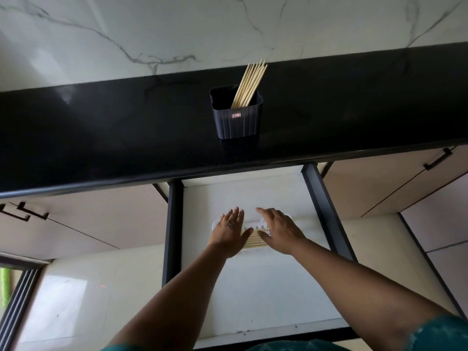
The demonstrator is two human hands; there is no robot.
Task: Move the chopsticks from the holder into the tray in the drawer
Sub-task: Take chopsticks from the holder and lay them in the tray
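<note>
While both hands hover flat-fingered, holding nothing, left grip [229, 230] and right grip [278, 230] flank chopsticks [254, 239] in tray [215, 224]; beyond them, holder [236, 120] label [237, 115] unreadable.

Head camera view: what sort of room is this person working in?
Most likely a home kitchen. A black stone countertop runs along a marble-look wall, a dark holder of wooden chopsticks stands on it, and an open drawer below holds a white tray among handled cabinets.
</note>
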